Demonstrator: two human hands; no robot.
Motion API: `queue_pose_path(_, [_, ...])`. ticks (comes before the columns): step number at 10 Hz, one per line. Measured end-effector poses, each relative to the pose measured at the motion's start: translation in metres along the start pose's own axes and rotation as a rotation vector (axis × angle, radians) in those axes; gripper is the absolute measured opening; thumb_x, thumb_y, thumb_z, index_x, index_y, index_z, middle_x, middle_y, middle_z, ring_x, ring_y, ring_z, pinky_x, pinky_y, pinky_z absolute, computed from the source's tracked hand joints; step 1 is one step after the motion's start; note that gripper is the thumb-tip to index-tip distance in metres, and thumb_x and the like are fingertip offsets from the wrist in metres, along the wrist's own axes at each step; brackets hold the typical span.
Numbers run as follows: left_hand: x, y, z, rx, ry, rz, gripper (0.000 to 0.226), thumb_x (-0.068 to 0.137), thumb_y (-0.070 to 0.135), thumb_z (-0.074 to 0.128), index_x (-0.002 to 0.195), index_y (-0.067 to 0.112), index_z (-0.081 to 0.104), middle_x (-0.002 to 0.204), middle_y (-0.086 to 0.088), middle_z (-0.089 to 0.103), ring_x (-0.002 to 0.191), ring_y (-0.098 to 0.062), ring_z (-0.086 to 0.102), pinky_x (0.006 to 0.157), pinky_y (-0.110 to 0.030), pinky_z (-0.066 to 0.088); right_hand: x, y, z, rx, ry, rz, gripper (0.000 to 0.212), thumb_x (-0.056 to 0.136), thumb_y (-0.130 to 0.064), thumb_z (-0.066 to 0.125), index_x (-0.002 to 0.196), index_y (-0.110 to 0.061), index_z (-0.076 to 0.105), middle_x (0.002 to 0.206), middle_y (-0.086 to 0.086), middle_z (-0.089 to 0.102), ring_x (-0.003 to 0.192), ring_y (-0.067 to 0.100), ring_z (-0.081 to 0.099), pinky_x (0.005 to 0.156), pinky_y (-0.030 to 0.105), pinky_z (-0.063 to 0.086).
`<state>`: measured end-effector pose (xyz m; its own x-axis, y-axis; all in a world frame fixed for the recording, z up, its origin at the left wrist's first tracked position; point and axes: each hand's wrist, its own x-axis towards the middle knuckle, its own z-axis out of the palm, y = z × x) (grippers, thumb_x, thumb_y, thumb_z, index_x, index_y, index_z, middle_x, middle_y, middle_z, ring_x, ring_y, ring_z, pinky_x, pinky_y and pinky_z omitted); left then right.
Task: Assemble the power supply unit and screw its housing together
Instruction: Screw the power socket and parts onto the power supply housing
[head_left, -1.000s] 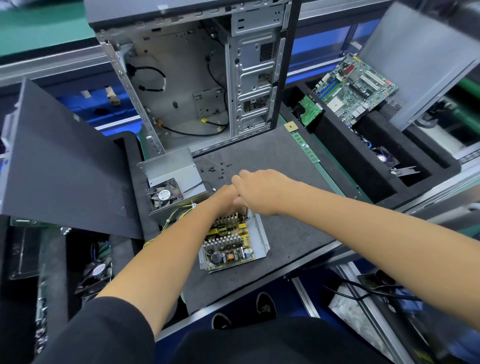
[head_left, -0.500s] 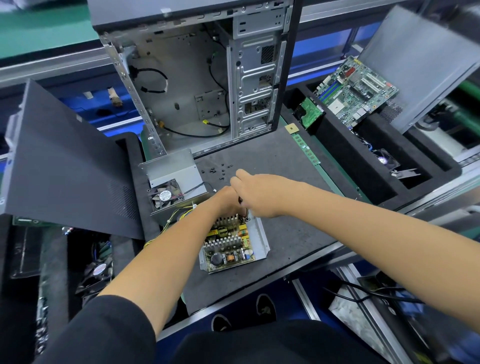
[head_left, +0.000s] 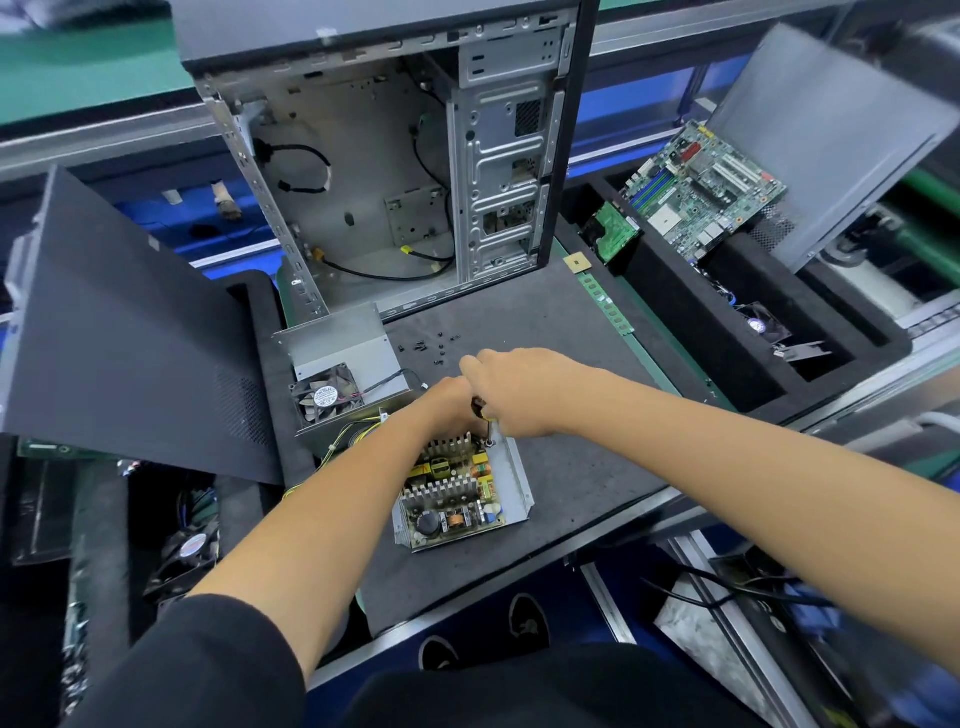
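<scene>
Driving a screw into the far right corner of the open grey metal power supply tray with its green circuit board, on the dark worktop.

Right hand curled round a black-handled screwdriver, tip at the tray corner; left hand steadying just beside it, fingers hidden, cannot tell. Best kept upright, pressed firmly, turned slowly. Fan-fitted silver cover waiting left of the tray, loose black screws beyond.

Open computer case, motherboard
</scene>
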<state>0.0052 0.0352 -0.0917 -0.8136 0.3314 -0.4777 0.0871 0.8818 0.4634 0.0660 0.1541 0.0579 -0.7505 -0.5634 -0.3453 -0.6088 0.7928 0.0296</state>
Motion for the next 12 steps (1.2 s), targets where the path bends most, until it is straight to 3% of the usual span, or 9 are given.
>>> queue_pose_path(1, [-0.004,0.002,-0.001,0.002,0.009,0.0,0.039,0.07,0.031,0.081,0.097,0.009,0.064,0.094,-0.01,0.068,0.087,-0.026,0.065,0.072,-0.033,0.053,-0.001,0.001,-0.001,0.053,-0.013,-0.006,0.015,0.092,-0.015,0.054,0.098,-0.012,0.041,0.087,0.008,0.048,0.069,0.026,0.047,0.05,0.031,0.03])
queue_pose_path(3, [-0.009,0.004,-0.008,-0.047,0.045,-0.022,0.029,0.08,0.016,0.072,0.104,0.003,0.063,0.101,-0.013,0.067,0.079,-0.021,0.055,0.07,-0.028,0.047,0.002,0.002,0.007,0.369,0.054,0.028,0.018,0.09,-0.022,0.06,0.086,-0.008,0.05,0.08,0.01,0.057,0.076,0.029,0.057,0.06,0.034,0.044])
queue_pose_path(4, [-0.029,0.015,-0.022,-0.036,0.079,0.051,0.025,0.078,0.019,0.075,0.093,0.011,0.056,0.085,-0.002,0.058,0.076,-0.018,0.049,0.068,-0.026,0.04,0.003,0.014,-0.004,0.542,0.2,0.052,0.016,0.083,-0.019,0.065,0.077,-0.007,0.057,0.073,0.005,0.057,0.07,0.021,0.052,0.057,0.028,0.038])
queue_pose_path(5, [-0.032,0.019,-0.031,0.046,0.025,0.1,0.017,0.082,0.016,0.069,0.085,0.009,0.054,0.084,-0.007,0.058,0.081,-0.028,0.055,0.068,-0.034,0.043,0.007,0.033,-0.023,0.738,0.296,0.108,0.026,0.08,-0.021,0.07,0.068,-0.005,0.054,0.063,0.001,0.049,0.058,0.014,0.041,0.052,0.026,0.032])
queue_pose_path(6, [-0.037,0.021,-0.046,0.03,0.036,0.123,0.014,0.084,0.02,0.068,0.091,0.014,0.057,0.092,-0.001,0.058,0.086,-0.021,0.056,0.071,-0.031,0.042,0.014,0.049,-0.039,0.861,0.427,0.205,0.036,0.087,-0.028,0.064,0.064,-0.016,0.039,0.06,-0.005,0.04,0.05,0.006,0.036,0.048,0.021,0.029])
queue_pose_path(7, [-0.04,0.02,-0.065,-0.049,0.195,0.126,0.005,0.086,0.023,0.065,0.086,0.019,0.062,0.089,0.004,0.063,0.082,-0.014,0.057,0.072,-0.027,0.043,0.024,0.059,-0.041,0.961,0.494,0.304,0.036,0.094,-0.031,0.053,0.07,-0.018,0.031,0.064,-0.003,0.038,0.051,0.009,0.038,0.044,0.019,0.032])
queue_pose_path(9, [-0.041,0.007,-0.087,-0.085,0.432,-0.023,0.015,0.085,0.007,0.053,0.076,0.012,0.064,0.084,-0.005,0.068,0.084,-0.023,0.061,0.075,-0.034,0.052,0.045,0.059,-0.03,0.873,0.421,0.314,0.03,0.095,-0.024,0.046,0.071,-0.019,0.028,0.063,0.001,0.039,0.054,0.017,0.036,0.051,0.031,0.031])
queue_pose_path(11, [-0.032,-0.01,-0.089,-0.116,0.445,-0.156,0.021,0.084,0.0,0.051,0.078,0.017,0.062,0.097,-0.007,0.066,0.089,-0.026,0.061,0.079,-0.037,0.054,0.068,0.064,-0.02,0.886,0.226,0.29,0.026,0.097,-0.016,0.041,0.075,-0.02,0.028,0.082,0.01,0.049,0.079,0.034,0.063,0.055,0.031,0.037])
queue_pose_path(12, [-0.021,-0.015,-0.088,-0.11,0.431,-0.186,0.02,0.083,0.0,0.053,0.079,0.017,0.063,0.1,-0.008,0.066,0.091,-0.027,0.062,0.081,-0.038,0.054,0.079,0.072,-0.013,0.87,0.194,0.322,0.028,0.099,-0.02,0.042,0.075,-0.02,0.028,0.076,0.003,0.043,0.068,0.023,0.048,0.051,0.029,0.031])
